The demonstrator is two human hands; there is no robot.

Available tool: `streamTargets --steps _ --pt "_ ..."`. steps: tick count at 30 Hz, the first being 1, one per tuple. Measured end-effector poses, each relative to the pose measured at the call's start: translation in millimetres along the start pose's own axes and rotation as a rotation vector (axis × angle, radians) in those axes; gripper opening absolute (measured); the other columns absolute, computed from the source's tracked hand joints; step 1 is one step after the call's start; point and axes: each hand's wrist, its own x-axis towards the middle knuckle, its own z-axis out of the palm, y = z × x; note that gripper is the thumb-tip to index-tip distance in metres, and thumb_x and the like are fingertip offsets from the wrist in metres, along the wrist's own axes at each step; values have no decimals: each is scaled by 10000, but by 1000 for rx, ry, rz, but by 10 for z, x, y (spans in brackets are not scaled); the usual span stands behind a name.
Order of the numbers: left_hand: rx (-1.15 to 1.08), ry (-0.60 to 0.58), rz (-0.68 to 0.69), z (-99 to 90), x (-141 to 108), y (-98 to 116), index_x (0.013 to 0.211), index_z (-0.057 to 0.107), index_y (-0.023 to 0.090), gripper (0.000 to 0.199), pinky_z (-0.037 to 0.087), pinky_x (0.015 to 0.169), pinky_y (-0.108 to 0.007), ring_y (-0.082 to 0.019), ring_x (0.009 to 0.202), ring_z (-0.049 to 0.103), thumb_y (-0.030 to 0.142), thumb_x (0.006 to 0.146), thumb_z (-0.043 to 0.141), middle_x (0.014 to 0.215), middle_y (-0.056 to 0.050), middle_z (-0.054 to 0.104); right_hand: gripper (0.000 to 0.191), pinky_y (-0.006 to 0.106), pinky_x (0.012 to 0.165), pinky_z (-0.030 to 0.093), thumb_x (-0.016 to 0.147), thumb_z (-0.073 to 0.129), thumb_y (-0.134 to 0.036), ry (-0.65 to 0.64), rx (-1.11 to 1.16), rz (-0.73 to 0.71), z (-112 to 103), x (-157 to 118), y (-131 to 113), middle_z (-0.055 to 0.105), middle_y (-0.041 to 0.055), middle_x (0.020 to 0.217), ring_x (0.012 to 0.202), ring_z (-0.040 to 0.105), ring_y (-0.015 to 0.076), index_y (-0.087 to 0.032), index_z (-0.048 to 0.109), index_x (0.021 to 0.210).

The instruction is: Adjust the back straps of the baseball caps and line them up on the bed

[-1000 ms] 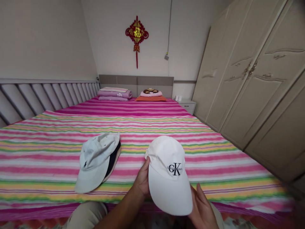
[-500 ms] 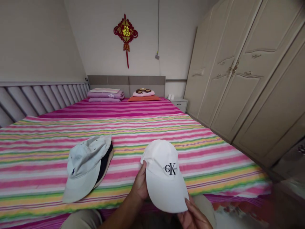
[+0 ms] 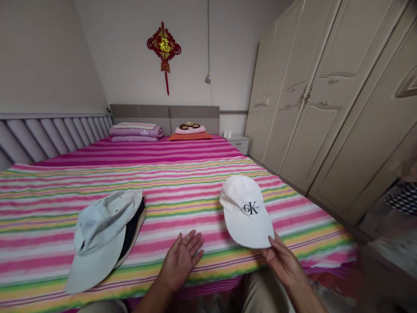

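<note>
A white baseball cap [image 3: 246, 213] with dark "CK" lettering is at the right of the bed, its brim toward me. My right hand [image 3: 283, 261] pinches the brim's front right corner between thumb and fingers. Palm up and fingers spread, my left hand [image 3: 184, 261] is empty in front of the bed's middle, apart from the cap. To the left lies a pale cap [image 3: 97, 230] with a small dark logo, stacked over a black cap [image 3: 132, 230] and a beige one, of which only edges show.
The striped sheet [image 3: 182, 182] covers the bed. Folded bedding [image 3: 137, 131] and an orange pillow [image 3: 190, 136] rest by the headboard [image 3: 195, 114]. A wardrobe [image 3: 293, 100] and a nightstand [image 3: 239, 143] stand at the right; a railing [image 3: 55, 134] runs along the left.
My left hand has let go of the white cap and turned palm up. My right hand has carried the cap forward and to the right. The view has shifted slightly.
</note>
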Motion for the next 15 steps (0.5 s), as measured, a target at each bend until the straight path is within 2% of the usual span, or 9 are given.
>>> streamTargets --steps 7,11,15 --pt "343 139 47 -193 -63 -24 975 583 143 303 370 875 -380 -233 978 564 363 779 513 1029 -124 619 402 194 509 500 659 518 24 29 -49 -57 61 814 -379 700 8 825 601 613 116 -203 597 981" --pt "416 134 68 -209 -50 -58 987 568 143 313 373 876 -393 -257 1000 557 362 767 533 1039 -140 613 392 216 596 521 669 501 24 42 -78 -77 74 1170 -447 689 18 890 659 623 119 -206 588 975" --pt "415 137 72 -224 -47 -62 992 563 151 324 363 898 -398 -263 1029 544 378 762 535 1054 -141 609 385 220 582 522 673 470 38 84 -116 -62 -27 1389 -440 690 13 830 626 621 116 -204 586 950"
